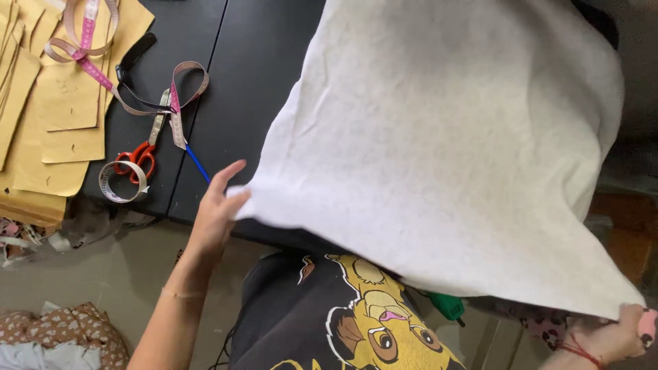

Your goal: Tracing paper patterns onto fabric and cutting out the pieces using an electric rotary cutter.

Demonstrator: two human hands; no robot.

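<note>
- Fingers (229, 179) of left hand (214, 214) spread, thumb and fingertips pinching the near-left corner of the white fabric sheet (445, 144); grasping, not clenched hard.
- Right hand (613, 337) at lower right, closed on the sheet's other near corner; fingers curled around the edge, red string bracelet (579, 351) on that wrist.
- White fabric sheet held up between the two hands, billowing over the black table (205, 82); far end droops down on the tabletop, near edge off the table above the person's lap.
- Sheet looks soft, felt-like, creased; judged to sag in the middle if corners aren't kept taut.
- To do it well: keep both corners pinched at even height, pull gently apart so the near edge stays straight, lower far part first to avoid trapped folds.
- Left corner grip looks light, only fingertips; judged risk of slipping, a deeper pinch would be safer.
- Red-handled scissors (139, 157) and measuring tape (123, 96) lie on the table left of the sheet, near but apart from it; keep fabric from sweeping them.
- Yellow paper pattern pieces (65, 103) stacked at far left, well apart from the sheet.
- Blue pen (197, 163) just beside the left hand, partly under sheet edge; could snag.
</note>
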